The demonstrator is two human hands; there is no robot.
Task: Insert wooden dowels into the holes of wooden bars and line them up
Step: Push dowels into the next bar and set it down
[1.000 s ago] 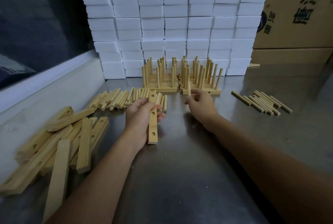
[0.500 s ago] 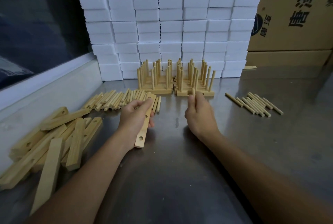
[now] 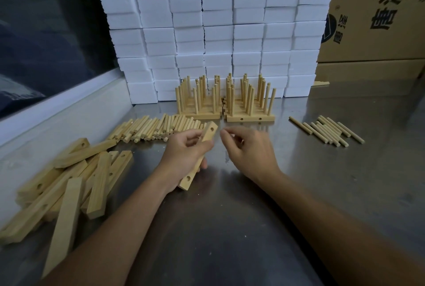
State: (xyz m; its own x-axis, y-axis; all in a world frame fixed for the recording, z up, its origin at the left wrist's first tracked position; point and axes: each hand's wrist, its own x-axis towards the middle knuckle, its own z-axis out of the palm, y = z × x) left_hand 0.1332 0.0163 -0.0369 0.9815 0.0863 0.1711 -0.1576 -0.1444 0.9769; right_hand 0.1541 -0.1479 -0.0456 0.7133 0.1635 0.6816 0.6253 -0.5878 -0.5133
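The fingers (image 3: 193,142) of the left hand (image 3: 184,159) wrap a light, stiff wooden bar (image 3: 199,155) mid-length above the counter (image 3: 230,216), end holes clear; the right hand (image 3: 249,151) curls, apparently empty. Dowels (image 3: 156,129) look best pinched near one end.

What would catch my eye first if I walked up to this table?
Probably the two clusters of upright pegs at the back, in front of a wall of white blocks. Nearer, the left hand grips a wooden bar with holes; the right hand is beside it, fingers curled.
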